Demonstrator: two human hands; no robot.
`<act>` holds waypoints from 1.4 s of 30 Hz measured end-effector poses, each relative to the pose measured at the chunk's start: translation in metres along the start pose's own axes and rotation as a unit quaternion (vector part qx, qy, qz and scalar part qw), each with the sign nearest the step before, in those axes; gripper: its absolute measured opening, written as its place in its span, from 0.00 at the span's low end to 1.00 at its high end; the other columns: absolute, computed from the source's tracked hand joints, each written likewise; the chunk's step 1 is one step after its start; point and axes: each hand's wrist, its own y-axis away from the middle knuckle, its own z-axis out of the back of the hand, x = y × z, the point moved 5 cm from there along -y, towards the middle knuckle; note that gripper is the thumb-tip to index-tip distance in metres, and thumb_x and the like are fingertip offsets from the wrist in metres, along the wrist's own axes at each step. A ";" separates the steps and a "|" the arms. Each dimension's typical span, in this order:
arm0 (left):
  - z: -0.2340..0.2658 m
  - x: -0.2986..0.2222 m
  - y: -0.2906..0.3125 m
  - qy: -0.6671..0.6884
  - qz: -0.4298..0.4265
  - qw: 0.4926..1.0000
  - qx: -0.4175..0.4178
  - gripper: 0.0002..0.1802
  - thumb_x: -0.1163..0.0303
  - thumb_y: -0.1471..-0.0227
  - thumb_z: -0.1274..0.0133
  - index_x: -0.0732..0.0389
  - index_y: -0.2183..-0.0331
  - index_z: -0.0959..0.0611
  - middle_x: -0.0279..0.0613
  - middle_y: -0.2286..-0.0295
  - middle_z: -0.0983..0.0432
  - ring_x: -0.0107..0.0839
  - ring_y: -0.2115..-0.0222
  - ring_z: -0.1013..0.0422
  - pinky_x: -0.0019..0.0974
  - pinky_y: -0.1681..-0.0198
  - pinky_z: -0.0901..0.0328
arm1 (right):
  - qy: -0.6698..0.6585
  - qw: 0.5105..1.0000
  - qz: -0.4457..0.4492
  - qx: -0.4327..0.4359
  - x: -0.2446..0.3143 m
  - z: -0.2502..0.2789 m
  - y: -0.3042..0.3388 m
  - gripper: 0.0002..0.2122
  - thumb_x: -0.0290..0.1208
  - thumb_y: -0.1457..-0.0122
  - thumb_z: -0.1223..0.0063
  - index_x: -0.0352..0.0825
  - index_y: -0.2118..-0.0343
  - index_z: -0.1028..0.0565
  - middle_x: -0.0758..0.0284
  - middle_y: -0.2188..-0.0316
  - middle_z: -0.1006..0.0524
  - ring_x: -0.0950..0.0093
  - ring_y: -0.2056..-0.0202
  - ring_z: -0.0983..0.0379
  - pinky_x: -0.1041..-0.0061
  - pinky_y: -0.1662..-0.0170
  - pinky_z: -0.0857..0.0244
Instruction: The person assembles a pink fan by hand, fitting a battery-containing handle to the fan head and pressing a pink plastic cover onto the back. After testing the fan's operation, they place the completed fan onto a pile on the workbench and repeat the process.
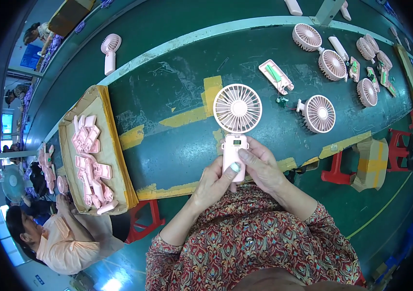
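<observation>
Both my hands hold a pink handheld fan point(238, 109) upright in front of me, its round grille pointing away over the green worktable. My left hand point(212, 183) wraps the lower handle, thumb pressed on its front. Against the other side of the handle, my right hand point(263, 167) grips with its thumb just below the small dark display. To the right of it lies an opened fan point(319, 113), its handle insides and wires exposed. A half handle shell point(275, 76) with a green part inside rests farther back.
A cardboard tray point(127, 179) of pink handle shells stands at left. Several fan heads and shells point(332, 65) lie at the right. One finished-looking fan point(110, 52) is on the conveyor behind the pale rail. A co-worker point(73, 237) sits at left; red stools point(337, 170) stand below the table.
</observation>
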 end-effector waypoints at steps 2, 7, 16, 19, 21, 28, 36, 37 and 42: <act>-0.003 -0.012 0.002 -0.114 0.021 0.993 -0.003 0.20 0.60 0.43 0.54 0.70 0.60 0.30 0.44 0.74 0.25 0.27 0.77 0.27 0.30 0.73 0.32 | 0.001 1.000 -0.005 0.003 0.004 -0.002 0.001 0.18 0.30 0.39 0.55 0.31 0.47 0.39 0.65 0.57 0.28 0.79 0.57 0.31 0.78 0.55 0.34; -0.008 -0.016 0.005 -0.234 -0.162 0.956 -0.068 0.16 0.66 0.47 0.52 0.69 0.61 0.28 0.48 0.74 0.24 0.35 0.75 0.24 0.35 0.72 0.31 | 0.042 0.999 0.023 -0.006 0.010 -0.008 0.005 0.18 0.30 0.42 0.50 0.30 0.51 0.36 0.62 0.57 0.28 0.75 0.55 0.31 0.73 0.49 0.36; 0.000 -0.007 -0.008 -0.237 -0.118 0.962 -0.068 0.13 0.67 0.47 0.52 0.69 0.66 0.27 0.48 0.77 0.24 0.34 0.79 0.25 0.34 0.76 0.32 | 0.022 0.999 -0.001 -0.030 0.005 0.000 -0.011 0.16 0.29 0.43 0.49 0.30 0.53 0.33 0.61 0.58 0.26 0.75 0.57 0.29 0.73 0.51 0.35; 0.005 -0.006 -0.013 -0.039 0.000 0.999 0.000 0.14 0.64 0.44 0.54 0.68 0.63 0.27 0.43 0.77 0.25 0.27 0.81 0.27 0.30 0.78 0.32 | 0.190 0.982 -0.001 -0.007 0.016 0.000 -0.020 0.17 0.34 0.41 0.50 0.30 0.52 0.34 0.65 0.61 0.26 0.78 0.62 0.29 0.75 0.60 0.32; 0.017 -0.018 -0.021 0.031 0.013 0.999 -0.006 0.14 0.65 0.43 0.55 0.65 0.61 0.28 0.42 0.77 0.24 0.25 0.81 0.28 0.27 0.78 0.32 | 0.398 0.915 0.064 -0.017 0.040 0.005 -0.029 0.19 0.35 0.42 0.49 0.28 0.52 0.34 0.60 0.61 0.26 0.75 0.62 0.28 0.74 0.61 0.32; 0.095 -0.129 -0.088 -0.232 -0.168 0.932 -0.220 0.12 0.66 0.48 0.54 0.67 0.69 0.27 0.42 0.79 0.27 0.22 0.85 0.32 0.27 0.83 0.37 | 0.773 0.471 0.344 -0.249 0.137 0.023 -0.055 0.21 0.26 0.49 0.47 0.21 0.54 0.37 0.48 0.56 0.31 0.51 0.55 0.34 0.63 0.51 0.39; 0.149 -0.220 -0.224 -0.562 -0.241 0.650 -0.452 0.23 0.65 0.51 0.49 0.69 0.56 0.32 0.59 0.63 0.32 0.57 0.64 0.29 0.49 0.61 0.33 | 0.789 0.525 0.306 -0.090 0.095 0.012 -0.080 0.15 0.16 0.53 0.52 0.26 0.60 0.27 0.53 0.63 0.25 0.60 0.59 0.30 0.66 0.53 0.35; 0.145 -0.214 -0.237 -0.540 -0.255 0.674 -0.435 0.23 0.67 0.52 0.49 0.71 0.57 0.33 0.61 0.61 0.33 0.57 0.62 0.30 0.50 0.59 0.33 | 0.775 0.548 0.315 -0.026 0.086 0.006 -0.079 0.16 0.15 0.54 0.53 0.29 0.59 0.27 0.55 0.61 0.26 0.62 0.56 0.30 0.63 0.48 0.38; 0.111 -0.176 -0.254 -0.565 -0.288 0.725 -0.268 0.21 0.67 0.51 0.50 0.70 0.57 0.29 0.61 0.55 0.35 0.56 0.54 0.35 0.48 0.50 0.39 | 0.755 0.536 0.328 0.190 0.037 -0.008 -0.043 0.17 0.17 0.52 0.56 0.33 0.56 0.29 0.57 0.54 0.30 0.62 0.45 0.39 0.54 0.38 0.55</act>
